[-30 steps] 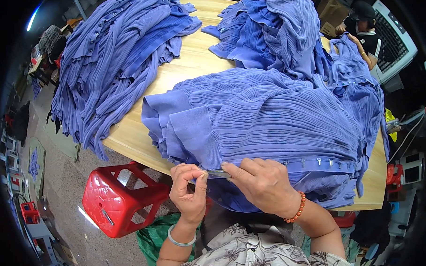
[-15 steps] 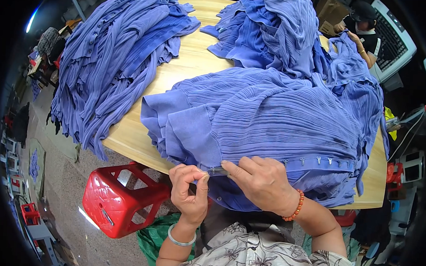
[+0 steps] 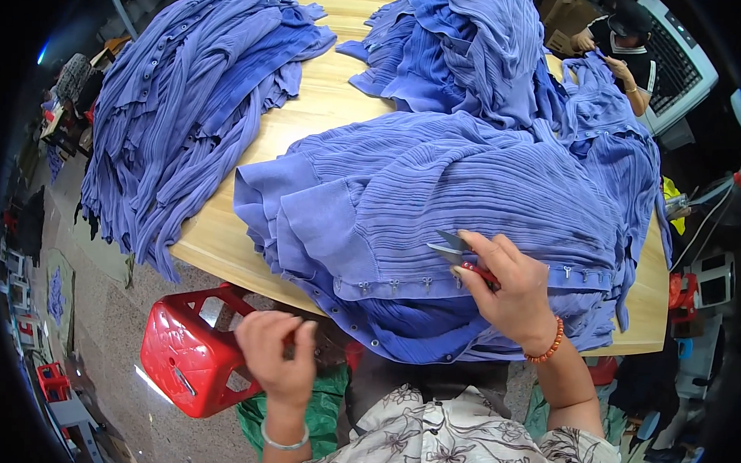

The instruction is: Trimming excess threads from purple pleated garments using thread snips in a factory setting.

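Wooden table below, your right hand gripped open scissors at four o'clock; a slip risked nicking the sweater. Your left hand curled at seven, hold unclear.

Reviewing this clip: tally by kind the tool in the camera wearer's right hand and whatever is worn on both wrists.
Scissors: 1
Orange beaded bracelet: 1
Pale bangle: 1
Total: 3
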The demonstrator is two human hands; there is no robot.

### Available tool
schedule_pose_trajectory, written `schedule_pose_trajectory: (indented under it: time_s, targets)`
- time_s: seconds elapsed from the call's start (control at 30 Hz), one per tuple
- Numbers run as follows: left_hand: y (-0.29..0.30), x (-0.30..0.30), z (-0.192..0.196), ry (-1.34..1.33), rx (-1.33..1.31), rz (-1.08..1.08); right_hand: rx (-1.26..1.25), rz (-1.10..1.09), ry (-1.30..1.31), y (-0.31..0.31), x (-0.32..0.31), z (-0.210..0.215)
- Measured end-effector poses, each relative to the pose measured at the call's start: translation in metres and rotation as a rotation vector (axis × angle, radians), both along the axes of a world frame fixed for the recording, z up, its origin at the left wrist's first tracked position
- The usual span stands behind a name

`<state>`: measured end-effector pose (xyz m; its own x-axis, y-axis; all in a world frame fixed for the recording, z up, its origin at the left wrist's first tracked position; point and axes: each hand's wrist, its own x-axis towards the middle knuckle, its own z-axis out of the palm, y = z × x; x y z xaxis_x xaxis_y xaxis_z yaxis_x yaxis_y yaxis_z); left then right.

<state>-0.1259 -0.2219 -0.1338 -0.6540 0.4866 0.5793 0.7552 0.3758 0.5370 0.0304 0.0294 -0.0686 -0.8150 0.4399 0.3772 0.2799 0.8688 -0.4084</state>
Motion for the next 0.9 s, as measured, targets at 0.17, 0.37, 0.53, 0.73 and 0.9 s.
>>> schedule_pose_trajectory:
  time_s: [0.17,0.37,0.53,0.73,0.9]
  targets:
    - [0.058,0.017,0.008,0.127,0.038,-0.207,0.020,0.019,0.002,-0.001,-0.003,-0.003]
    - [0.079,0.007,-0.013,0.136,-0.036,-0.171,-0.003,0.009,-0.011,0.000,0.002,-0.006]
    - [0.082,0.007,-0.017,0.160,-0.058,-0.170,-0.012,0.013,0.001,0.001,0.001,-0.008]
    - [0.089,0.009,-0.020,0.295,-0.094,-0.131,-0.010,0.024,0.003,0.003,0.002,-0.010]
    - [0.082,0.005,-0.019,0.009,0.125,-0.261,-0.014,0.027,-0.010,0.002,0.002,-0.008]
